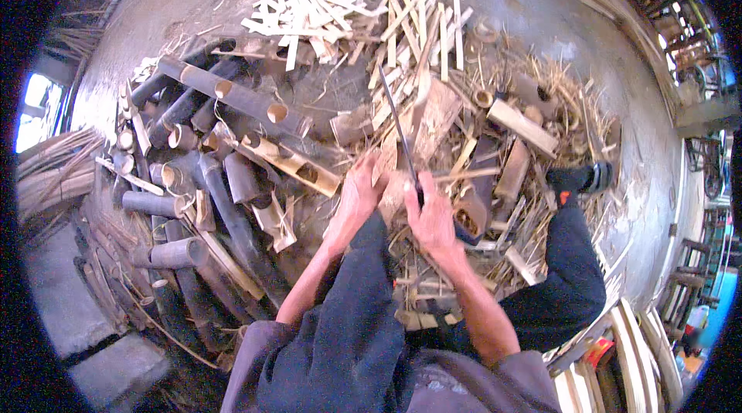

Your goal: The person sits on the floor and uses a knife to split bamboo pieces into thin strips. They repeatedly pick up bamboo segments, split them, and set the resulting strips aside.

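Note:
My right hand (431, 218) is closed around the dark handle of a long-bladed knife (399, 121), whose narrow blade points away from me and slightly left. Close beside it, my left hand (359, 195) is closed on a pale piece of split bamboo (389, 151), left of the blade. Part of that piece is hidden by my fingers. Just beyond the hands is a rough, light brown wood block (437, 113). Thin split bamboo sticks (406, 26) lie past the blade's tip.
Dark bamboo tubes (232, 96) are heaped on the left. A pile of pale strips (309, 15) lies at the far side. Shavings and offcuts (510, 220) cover the floor at right, near my shoe (580, 179). Long pale slats (630, 351) stand at the lower right.

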The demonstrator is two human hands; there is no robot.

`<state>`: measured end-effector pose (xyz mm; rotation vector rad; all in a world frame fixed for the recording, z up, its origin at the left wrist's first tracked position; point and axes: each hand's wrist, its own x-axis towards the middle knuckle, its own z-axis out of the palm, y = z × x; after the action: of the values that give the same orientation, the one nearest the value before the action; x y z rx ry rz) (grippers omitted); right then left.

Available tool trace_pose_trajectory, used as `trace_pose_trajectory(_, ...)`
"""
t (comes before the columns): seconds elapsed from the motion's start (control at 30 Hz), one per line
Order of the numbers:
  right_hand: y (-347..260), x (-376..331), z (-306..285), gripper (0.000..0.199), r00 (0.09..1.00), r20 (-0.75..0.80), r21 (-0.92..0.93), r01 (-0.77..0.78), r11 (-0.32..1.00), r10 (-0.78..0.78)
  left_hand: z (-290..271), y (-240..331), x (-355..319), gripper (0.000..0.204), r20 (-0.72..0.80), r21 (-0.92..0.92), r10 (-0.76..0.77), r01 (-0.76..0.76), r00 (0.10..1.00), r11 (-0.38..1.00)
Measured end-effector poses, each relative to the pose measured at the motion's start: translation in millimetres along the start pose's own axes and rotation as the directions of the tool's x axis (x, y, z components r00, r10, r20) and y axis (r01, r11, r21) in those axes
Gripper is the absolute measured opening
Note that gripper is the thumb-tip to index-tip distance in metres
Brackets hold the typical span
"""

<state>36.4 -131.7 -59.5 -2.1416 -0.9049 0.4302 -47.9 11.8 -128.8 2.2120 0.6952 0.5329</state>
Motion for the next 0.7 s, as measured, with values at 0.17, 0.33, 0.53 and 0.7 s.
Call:
trace_pose_trajectory(0.17,-0.5,23.7,-23.5,0.039,0.965,0.082,0.07,-0.256,0.964,0.251,-9.4,55.5,46.4,0.024,-0.198,-0.267,0.075,-0.128,0.977,0.955)
trace_pose_trajectory(0.33,36.6,34.8,-43.3,0.034,0.966,0.025,-0.051,-0.255,0.966,0.256,1.5,74.1,79.2,0.012,-0.116,-0.181,0.11,-0.129,0.987,0.975)
trace_pose_trajectory(0.53,58.3,46.5,-62.6,0.036,0.999,0.011,-0.423,-0.042,0.905,0.051,9.5,72.4,86.6,0.013,-0.069,-0.206,0.082,-0.094,0.994,0.974)
trace_pose_trajectory(0.7,70.3,43.8,-56.5,0.038,0.857,0.312,-0.197,-0.364,0.91,0.41,27.2,39.4,67.6,0.013,-0.121,-0.204,0.026,-0.051,0.992,0.978)
